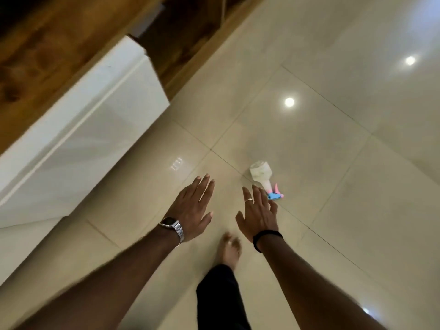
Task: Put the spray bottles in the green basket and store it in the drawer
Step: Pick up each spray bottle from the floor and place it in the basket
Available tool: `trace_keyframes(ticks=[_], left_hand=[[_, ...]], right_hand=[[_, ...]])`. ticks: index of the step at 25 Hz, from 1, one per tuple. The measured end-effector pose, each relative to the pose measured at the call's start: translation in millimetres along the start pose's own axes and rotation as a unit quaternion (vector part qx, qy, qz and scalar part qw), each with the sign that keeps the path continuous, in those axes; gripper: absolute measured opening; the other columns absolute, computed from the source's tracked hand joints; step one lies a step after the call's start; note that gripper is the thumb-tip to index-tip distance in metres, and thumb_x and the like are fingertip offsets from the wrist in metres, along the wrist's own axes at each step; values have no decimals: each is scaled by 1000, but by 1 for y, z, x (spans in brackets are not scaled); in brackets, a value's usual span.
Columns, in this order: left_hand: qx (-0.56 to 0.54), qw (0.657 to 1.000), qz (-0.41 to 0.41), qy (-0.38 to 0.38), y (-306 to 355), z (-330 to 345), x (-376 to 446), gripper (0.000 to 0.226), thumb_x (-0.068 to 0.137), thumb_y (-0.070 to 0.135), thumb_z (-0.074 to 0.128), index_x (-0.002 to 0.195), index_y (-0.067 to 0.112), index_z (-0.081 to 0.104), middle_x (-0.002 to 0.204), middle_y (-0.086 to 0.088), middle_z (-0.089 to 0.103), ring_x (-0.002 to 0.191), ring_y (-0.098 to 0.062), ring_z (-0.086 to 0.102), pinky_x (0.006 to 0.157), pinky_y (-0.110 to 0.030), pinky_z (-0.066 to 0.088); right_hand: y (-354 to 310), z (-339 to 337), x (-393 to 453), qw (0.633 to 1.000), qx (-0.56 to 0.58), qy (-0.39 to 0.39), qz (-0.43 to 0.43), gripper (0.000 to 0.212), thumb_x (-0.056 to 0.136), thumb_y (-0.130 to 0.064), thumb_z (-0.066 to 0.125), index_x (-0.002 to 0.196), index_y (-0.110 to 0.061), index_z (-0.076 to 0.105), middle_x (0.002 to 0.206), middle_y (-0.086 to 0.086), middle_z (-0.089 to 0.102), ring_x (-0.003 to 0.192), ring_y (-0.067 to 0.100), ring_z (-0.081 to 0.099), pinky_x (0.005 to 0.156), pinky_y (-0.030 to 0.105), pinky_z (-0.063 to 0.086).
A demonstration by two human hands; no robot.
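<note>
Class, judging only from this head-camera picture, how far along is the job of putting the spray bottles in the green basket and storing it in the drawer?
Done: nothing that shows. One spray bottle lies on its side on the floor tiles; no green basket is in view. In hand: nothing; the left hand and right hand are both open and empty, the right nearest the bottle. Left: pick it up, basket it, store the basket. The white drawer front looks pulled out.
</note>
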State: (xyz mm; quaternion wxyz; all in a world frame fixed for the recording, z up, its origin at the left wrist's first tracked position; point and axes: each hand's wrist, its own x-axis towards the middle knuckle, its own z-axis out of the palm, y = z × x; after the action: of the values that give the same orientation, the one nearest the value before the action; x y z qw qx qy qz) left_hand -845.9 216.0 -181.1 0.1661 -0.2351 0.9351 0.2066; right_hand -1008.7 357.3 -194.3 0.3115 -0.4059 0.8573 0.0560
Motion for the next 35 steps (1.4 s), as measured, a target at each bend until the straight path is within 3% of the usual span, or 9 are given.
trace_keyframes(ticks=[7,16,19,22,24,27,30,32,35], left_hand=[[172,972,139,-77,73,99,183,94,90,46,51,159,10,-1,169,-17,-1,156,-37,6,119,-46,28],[337,916,163,-141,95,173,320,96,88,29,62,158,11,-1,168,-17,-4,155,-39,0,122,-47,23],[350,910,158,-155,90,181,344,102,85,23,69,159,13,0,167,-17,1,153,-39,13,116,-43,35],[310,926,131,-171,83,187,344,101,84,26,75,157,16,7,161,-15,17,136,-35,39,91,-39,53],[256,947,96,-167,76,189,330,99,85,38,74,157,16,9,157,-12,23,126,-32,46,79,-39,57],[104,984,17,-142,71,182,302,102,79,49,76,156,17,16,151,-10,30,122,-32,52,82,-44,58],[-66,993,-27,-96,77,160,269,104,71,48,82,153,18,25,146,-8,38,115,-33,58,83,-40,57],[-159,984,-39,-69,87,140,247,103,68,49,84,150,21,28,143,-5,41,111,-30,60,76,-34,55],[-251,965,-77,-16,96,102,218,102,63,52,83,145,27,28,140,1,41,109,-23,60,70,-25,48]], right_hand=[[129,73,67,994,72,-4,86,74,92,-38,49,156,-19,18,164,7,17,152,26,11,116,48,23],[160,158,119,976,179,-24,119,75,94,-41,45,158,-15,13,165,8,17,152,25,15,118,46,20],[156,169,142,960,241,-23,138,72,96,-41,44,156,-12,19,162,8,25,149,25,23,116,44,24],[151,174,160,933,313,-42,171,62,99,-41,41,152,-9,31,157,8,36,142,26,36,113,41,31],[148,171,165,894,389,-50,215,57,102,-42,37,147,-8,39,151,11,45,136,28,44,109,38,35],[144,153,162,842,467,-37,266,64,103,-50,30,149,-6,37,151,14,45,137,29,44,107,34,35],[133,117,149,760,585,-2,282,73,99,-60,36,156,-17,24,151,8,47,139,24,44,113,36,35],[126,88,140,706,644,28,294,65,95,-63,42,147,-24,37,132,1,64,122,19,59,103,37,46],[111,43,127,719,634,70,277,38,93,-62,49,114,-30,52,96,-18,66,88,-2,62,71,19,46]])
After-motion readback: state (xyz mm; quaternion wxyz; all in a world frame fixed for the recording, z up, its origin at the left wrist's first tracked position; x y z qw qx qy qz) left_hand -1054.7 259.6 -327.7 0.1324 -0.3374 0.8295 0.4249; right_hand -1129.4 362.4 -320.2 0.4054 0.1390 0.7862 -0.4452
